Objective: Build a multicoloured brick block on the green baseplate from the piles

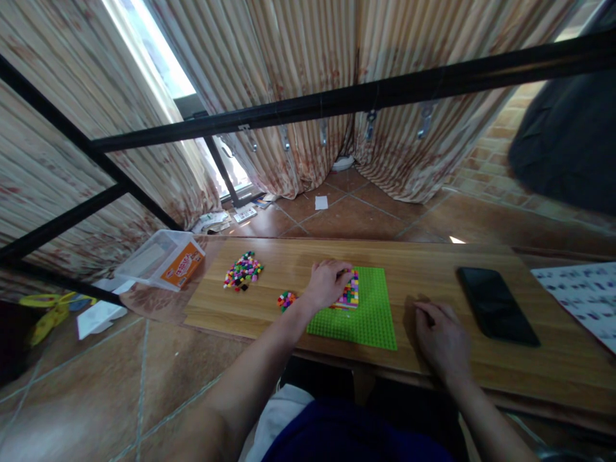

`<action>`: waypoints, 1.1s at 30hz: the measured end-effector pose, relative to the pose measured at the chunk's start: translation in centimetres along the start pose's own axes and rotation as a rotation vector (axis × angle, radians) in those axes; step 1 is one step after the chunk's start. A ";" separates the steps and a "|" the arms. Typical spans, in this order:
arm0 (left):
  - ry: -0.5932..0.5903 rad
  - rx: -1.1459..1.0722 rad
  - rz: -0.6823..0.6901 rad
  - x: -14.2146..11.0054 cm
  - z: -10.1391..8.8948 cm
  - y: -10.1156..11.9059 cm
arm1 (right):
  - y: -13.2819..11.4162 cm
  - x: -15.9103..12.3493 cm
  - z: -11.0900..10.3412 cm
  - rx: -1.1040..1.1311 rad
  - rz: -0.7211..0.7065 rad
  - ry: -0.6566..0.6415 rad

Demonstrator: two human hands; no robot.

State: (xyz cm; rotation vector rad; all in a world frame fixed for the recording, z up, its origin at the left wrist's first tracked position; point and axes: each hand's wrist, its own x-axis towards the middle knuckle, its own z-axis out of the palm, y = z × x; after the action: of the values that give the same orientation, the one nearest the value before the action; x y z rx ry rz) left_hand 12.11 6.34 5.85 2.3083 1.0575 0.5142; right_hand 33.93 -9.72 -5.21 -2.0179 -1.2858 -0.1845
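On the wooden table lies a green studded baseplate (369, 321), carrying a flat block of small multicoloured bricks (353, 296). My left hand (330, 282) reaches over that block and covers much of it. Its fingers are pinched at the block's far side; whatever is between them is hidden. To the right of the baseplate my right hand (440, 333) rests on the table, fingers loosely curled in, with nothing visible in it. A little heap of loose bricks (285, 300) sits just left of my left wrist, and a larger pile of bricks (243, 269) lies farther left.
A black phone (498, 306) lies right of my right hand, beside a printed sheet (582, 298) at the table's right end. A clear plastic box (163, 260) with an orange label stands at the left end. A black metal bar (312, 106) crosses beyond the table.
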 end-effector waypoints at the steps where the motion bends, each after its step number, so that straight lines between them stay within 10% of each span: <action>1: 0.006 -0.010 0.004 0.0 0.1 -0.1 | 0.0 0.0 0.0 0.006 -0.001 0.002; 9: 0.013 -0.050 0.028 0.0 0.2 -0.6 | -0.8 0.5 -0.3 0.161 0.099 -0.040; 20: -0.020 -0.106 0.046 0.1 0.2 -0.9 | -12.2 4.8 2.5 0.916 0.514 -0.174; 33: -0.007 -0.181 0.057 0.3 0.4 -1.2 | -13.0 3.7 4.1 1.045 0.597 -0.149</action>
State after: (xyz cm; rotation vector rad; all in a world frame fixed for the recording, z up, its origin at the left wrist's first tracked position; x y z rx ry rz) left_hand 11.84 7.08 4.79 2.1839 0.9047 0.5993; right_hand 23.85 -1.28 0.00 -1.3784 -0.5660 0.7742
